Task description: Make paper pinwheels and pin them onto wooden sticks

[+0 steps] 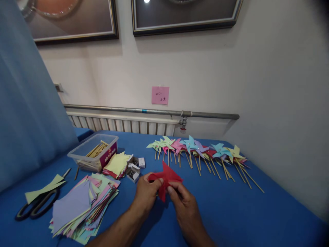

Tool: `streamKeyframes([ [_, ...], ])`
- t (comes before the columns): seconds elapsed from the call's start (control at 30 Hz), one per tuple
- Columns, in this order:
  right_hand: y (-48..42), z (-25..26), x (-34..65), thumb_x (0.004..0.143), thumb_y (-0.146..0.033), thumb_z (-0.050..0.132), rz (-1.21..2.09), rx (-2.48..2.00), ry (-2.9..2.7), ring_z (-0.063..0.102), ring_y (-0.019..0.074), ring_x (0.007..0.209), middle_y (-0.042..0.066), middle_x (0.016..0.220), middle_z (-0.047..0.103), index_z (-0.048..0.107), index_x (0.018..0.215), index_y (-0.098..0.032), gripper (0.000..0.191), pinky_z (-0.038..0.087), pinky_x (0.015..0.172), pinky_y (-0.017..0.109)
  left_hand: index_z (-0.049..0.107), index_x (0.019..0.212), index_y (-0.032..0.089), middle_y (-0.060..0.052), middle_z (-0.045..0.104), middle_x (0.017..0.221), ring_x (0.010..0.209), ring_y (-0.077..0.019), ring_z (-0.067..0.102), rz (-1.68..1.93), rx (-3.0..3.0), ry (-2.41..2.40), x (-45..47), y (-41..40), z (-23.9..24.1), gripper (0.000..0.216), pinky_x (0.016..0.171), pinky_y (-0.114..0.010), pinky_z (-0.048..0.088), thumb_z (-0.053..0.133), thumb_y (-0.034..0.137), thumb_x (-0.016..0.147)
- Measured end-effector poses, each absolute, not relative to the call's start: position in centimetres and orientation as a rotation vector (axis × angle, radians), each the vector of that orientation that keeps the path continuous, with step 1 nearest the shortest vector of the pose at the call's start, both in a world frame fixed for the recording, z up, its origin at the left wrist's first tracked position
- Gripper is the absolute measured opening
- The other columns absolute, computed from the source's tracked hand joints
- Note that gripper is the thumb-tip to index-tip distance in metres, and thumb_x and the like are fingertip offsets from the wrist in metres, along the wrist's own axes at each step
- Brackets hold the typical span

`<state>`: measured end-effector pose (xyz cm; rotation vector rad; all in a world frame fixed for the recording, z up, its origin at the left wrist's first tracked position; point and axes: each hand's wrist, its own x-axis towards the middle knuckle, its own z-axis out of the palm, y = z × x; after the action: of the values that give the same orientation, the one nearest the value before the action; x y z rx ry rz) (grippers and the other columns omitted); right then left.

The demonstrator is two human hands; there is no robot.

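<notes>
Left hand (146, 192) and right hand (183, 202) pinch red folded-paper pinwheel (168, 175); uneven pull could crease or tear it.

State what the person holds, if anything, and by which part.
A red pinwheel: the left hand pinches its left side near the centre, the right hand its lower-right edge.

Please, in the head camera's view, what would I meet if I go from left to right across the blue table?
Black-handled metal scissors → clear plastic box of wooden sticks → closed small white box → red paper pinwheel → yellow paper pinwheel.
</notes>
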<state>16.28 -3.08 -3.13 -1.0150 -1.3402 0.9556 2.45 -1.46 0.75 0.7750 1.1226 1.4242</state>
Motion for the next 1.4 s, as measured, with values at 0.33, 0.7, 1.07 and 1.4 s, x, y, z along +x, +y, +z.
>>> streamKeyframes([
  [0.33,-3.2,-2.5,15.9,0.082,-0.071,0.076,0.957,-1.108,-1.296,0.062,0.0213,0.065,0.002,0.070,0.071,0.076,0.076,-0.024,0.047,0.048,0.062,0.030,0.067,0.063,0.017,0.003,0.059,0.055,0.050,-0.0092,0.046,1.418,0.853,1.066,2.6,-1.6,0.1,0.033,0.052,-0.023,0.038,0.091,0.037,0.054],
  [0.7,-3.1,-2.4,15.6,0.080,-0.060,0.073,0.919,-1.186,-1.244,0.056,0.0182,0.058,0.000,0.065,0.066,0.068,0.072,-0.023,0.039,0.045,0.055,0.027,0.071,0.069,0.014,0.001,0.064,0.062,0.058,-0.0114,0.052,1.383,0.813,1.044,2.8,-1.5,-0.5,0.032,0.058,-0.024,0.043,0.090,0.034,0.054],
  [1.07,-3.1,-2.1,15.4,0.081,-0.050,0.070,0.895,-1.213,-1.241,0.057,0.0185,0.059,0.000,0.063,0.065,0.065,0.068,-0.024,0.029,0.046,0.057,0.028,0.073,0.071,0.014,-0.001,0.067,0.063,0.061,-0.0136,0.057,1.346,0.839,1.005,2.7,-1.4,-1.1,0.037,0.063,-0.026,0.046,0.095,0.040,0.055],
  [1.4,-3.2,-2.1,15.5,0.084,-0.050,0.065,0.846,-1.243,-1.309,0.056,0.0184,0.057,-0.001,0.062,0.064,0.064,0.068,-0.025,0.029,0.044,0.056,0.028,0.076,0.071,0.013,-0.003,0.071,0.065,0.061,-0.0146,0.060,1.354,0.862,1.067,2.7,-1.1,-1.4,0.037,0.063,-0.026,0.048,0.096,0.035,0.050],
])
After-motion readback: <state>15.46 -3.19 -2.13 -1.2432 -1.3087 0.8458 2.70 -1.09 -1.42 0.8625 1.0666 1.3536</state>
